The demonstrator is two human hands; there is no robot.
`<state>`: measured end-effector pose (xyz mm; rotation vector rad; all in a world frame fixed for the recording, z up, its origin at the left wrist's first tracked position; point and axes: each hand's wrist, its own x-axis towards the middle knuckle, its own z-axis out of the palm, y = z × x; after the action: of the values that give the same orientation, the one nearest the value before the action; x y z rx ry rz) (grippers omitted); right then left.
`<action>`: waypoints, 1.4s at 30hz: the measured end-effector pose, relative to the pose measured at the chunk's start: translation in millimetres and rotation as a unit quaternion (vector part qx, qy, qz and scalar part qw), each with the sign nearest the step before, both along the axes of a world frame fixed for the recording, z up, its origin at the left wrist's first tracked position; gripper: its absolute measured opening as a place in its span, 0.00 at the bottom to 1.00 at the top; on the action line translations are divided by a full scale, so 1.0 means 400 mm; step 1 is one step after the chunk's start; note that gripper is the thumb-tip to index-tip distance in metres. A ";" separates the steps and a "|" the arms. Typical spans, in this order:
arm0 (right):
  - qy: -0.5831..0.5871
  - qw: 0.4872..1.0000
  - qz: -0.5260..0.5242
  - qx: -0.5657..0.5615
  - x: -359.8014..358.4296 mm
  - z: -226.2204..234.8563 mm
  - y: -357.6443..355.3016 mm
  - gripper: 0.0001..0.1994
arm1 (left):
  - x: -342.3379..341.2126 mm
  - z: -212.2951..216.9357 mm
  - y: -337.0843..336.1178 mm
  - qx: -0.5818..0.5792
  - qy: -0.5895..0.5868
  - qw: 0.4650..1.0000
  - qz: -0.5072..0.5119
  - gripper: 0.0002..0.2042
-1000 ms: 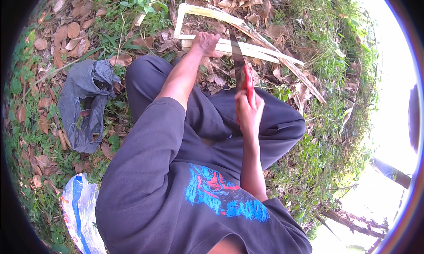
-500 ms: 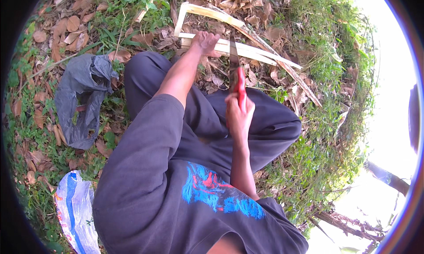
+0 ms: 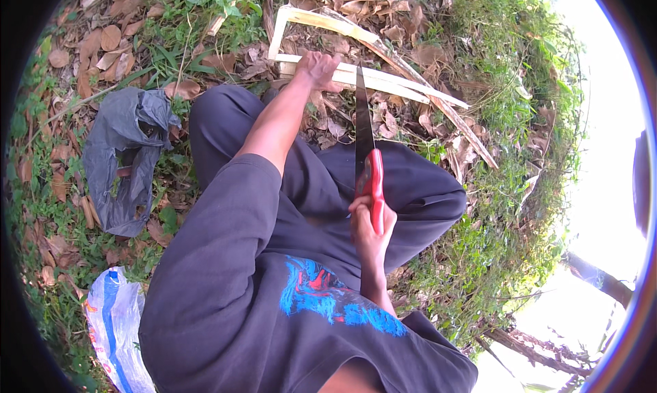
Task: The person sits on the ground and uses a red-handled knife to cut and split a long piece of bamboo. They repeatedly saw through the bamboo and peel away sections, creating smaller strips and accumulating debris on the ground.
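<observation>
My right hand (image 3: 373, 222) is wrapped round the red handle of a handsaw (image 3: 364, 129). Its dark, tapering blade points away from me, and the tip lies at the pale wooden strips (image 3: 393, 84). Those strips run side by side across the ground beyond my knees. Closed over their left part, my left hand (image 3: 319, 69) presses them down just left of the blade. A short pale piece (image 3: 278, 34) and another long strip (image 3: 328, 21) form an angular frame with them at the far side. I cannot tell how the pieces are joined.
A rough brown stick (image 3: 438, 99) crosses beneath the strips' right ends. To my left lie a black plastic bag (image 3: 113, 157) and a clear and blue plastic package (image 3: 116, 324). Dry leaves (image 3: 109, 38) and grass (image 3: 506, 208) cover the ground around my crossed legs (image 3: 410, 188).
My right hand has drawn the saw back toward my body, so more of the blade shows and only its tip is at the strips. My left hand stays in place on the wood.
</observation>
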<state>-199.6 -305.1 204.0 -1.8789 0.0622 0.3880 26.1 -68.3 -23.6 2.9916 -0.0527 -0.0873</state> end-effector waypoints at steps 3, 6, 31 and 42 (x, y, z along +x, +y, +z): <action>0.022 1.000 0.011 0.001 0.075 -0.003 0.014 0.09 | -0.012 -0.018 0.014 -0.017 0.035 0.999 0.016 0.39; -0.003 1.000 -0.010 0.019 0.207 -0.086 0.052 0.08 | 0.023 -0.019 0.011 -0.026 0.017 1.000 0.005 0.40; 0.017 0.992 -0.075 0.101 0.060 0.014 -0.014 0.08 | 0.003 -0.003 0.002 -0.065 -0.059 0.996 -0.001 0.38; 0.019 0.997 -0.042 0.062 0.100 -0.044 0.012 0.07 | 0.011 -0.065 0.018 -0.046 -0.141 0.988 -0.036 0.39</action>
<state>-159.5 -300.3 186.4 -1.7401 0.1387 0.3622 30.6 -61.2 -49.6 2.8854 -0.1903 0.3228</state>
